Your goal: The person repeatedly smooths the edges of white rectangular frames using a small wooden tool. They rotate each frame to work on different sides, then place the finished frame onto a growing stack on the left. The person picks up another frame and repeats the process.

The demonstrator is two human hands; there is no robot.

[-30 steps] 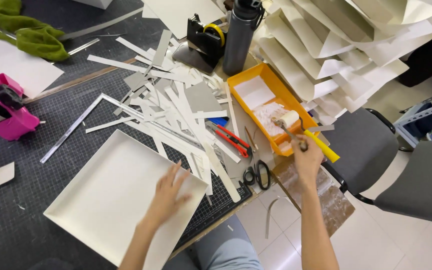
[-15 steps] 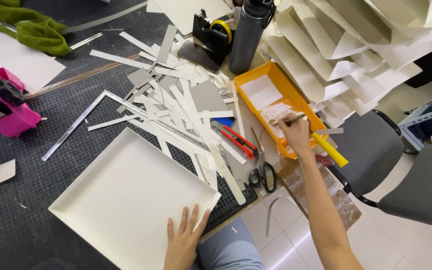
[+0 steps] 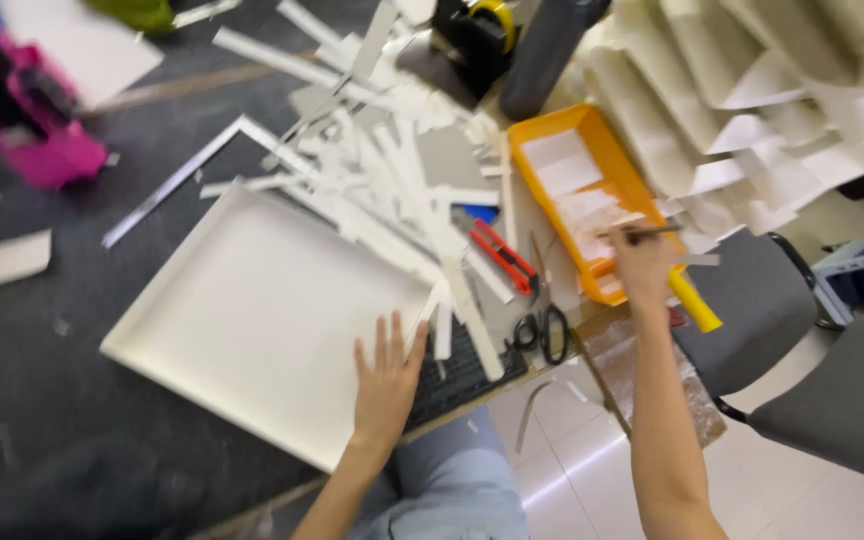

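My left hand [image 3: 387,385] lies flat, fingers spread, on the near right corner of a large white shallow cardboard tray [image 3: 252,310] on the dark cutting mat. My right hand [image 3: 640,265] is shut on a thin brush [image 3: 642,232] and holds it over the orange paint tray [image 3: 592,190], whose yellow handle [image 3: 694,303] sticks out below the hand. White paper pieces lie inside the orange tray.
A heap of white card strips [image 3: 392,170] lies past the white tray. Red utility knife [image 3: 502,255] and black scissors [image 3: 542,330] lie near the table edge. Tape dispenser [image 3: 472,35], dark bottle [image 3: 542,55], pink tool [image 3: 32,130], folded white boxes [image 3: 752,90], grey chair [image 3: 802,350].
My right hand has lifted out of the orange tray toward its near end, holding the brush. My left hand slid along the white tray's near corner. The view shifted left and blurred.
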